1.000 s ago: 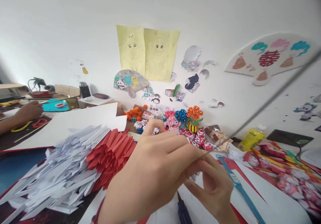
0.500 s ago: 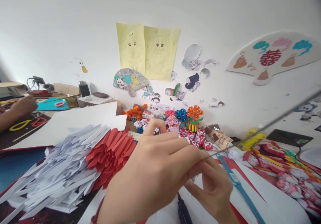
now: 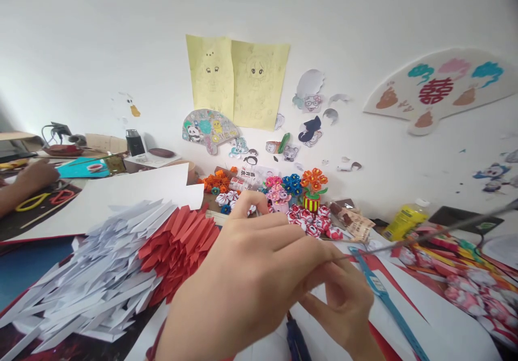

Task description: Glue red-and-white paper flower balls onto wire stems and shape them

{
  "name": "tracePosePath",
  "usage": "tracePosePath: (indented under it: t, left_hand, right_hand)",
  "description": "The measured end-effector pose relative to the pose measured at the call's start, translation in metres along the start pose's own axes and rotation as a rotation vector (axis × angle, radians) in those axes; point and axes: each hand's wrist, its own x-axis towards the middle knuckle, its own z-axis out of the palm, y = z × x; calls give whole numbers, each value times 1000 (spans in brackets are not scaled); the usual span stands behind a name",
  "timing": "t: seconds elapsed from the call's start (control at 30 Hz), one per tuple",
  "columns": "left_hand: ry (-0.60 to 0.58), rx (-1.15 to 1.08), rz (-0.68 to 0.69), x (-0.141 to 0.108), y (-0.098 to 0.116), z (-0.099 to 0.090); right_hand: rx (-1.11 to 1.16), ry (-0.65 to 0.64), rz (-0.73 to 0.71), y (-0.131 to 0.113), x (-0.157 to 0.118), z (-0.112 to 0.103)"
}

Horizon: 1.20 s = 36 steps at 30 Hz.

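Observation:
My left hand (image 3: 246, 274) is in the lower middle, its back toward me and its fingertips meeting those of my right hand (image 3: 343, 301). Both hands are closed in a pinch. A thin dark strand (image 3: 429, 234) runs from between the fingers out to the right edge. Whatever else the fingertips hold is hidden behind my left hand. Below the hands stands a dark blue pointed tool (image 3: 297, 339). Left of my left hand lie a bundle of folded red paper strips (image 3: 182, 247) and a large heap of white paper strips (image 3: 105, 274).
Paper flowers (image 3: 311, 188) and red-white balls (image 3: 311, 220) stand behind the hands. A blue watch (image 3: 384, 293) lies on paper at the right, near a yellow bottle (image 3: 407, 220). At the far left, another person's hand (image 3: 38, 177) is near yellow-handled scissors (image 3: 32, 202).
The thin strand has swung lower on the right. My two hands stay nearly where they were, still together. The other person's hand has shifted slightly.

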Motion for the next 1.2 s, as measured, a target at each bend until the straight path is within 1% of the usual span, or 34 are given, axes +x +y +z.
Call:
tracePosePath:
  t: [0.17, 0.47, 0.77, 0.97, 1.2]
  left_hand:
    - [24, -15, 4, 0, 2, -1]
    - [33, 1, 7, 0, 2, -1]
    - [9, -18, -2, 1, 3, -3]
    - [26, -18, -7, 0, 2, 0]
    - [35, -28, -1, 0, 1, -1]
  right_hand:
    - [-34, 4, -16, -1, 2, -1]
    - [-72, 35, -17, -3, 1, 2]
    - [-76, 34, 27, -2, 0, 0]
    - [-77, 25, 21, -2, 0, 0]
    - [-74, 45, 5, -4, 3, 0]
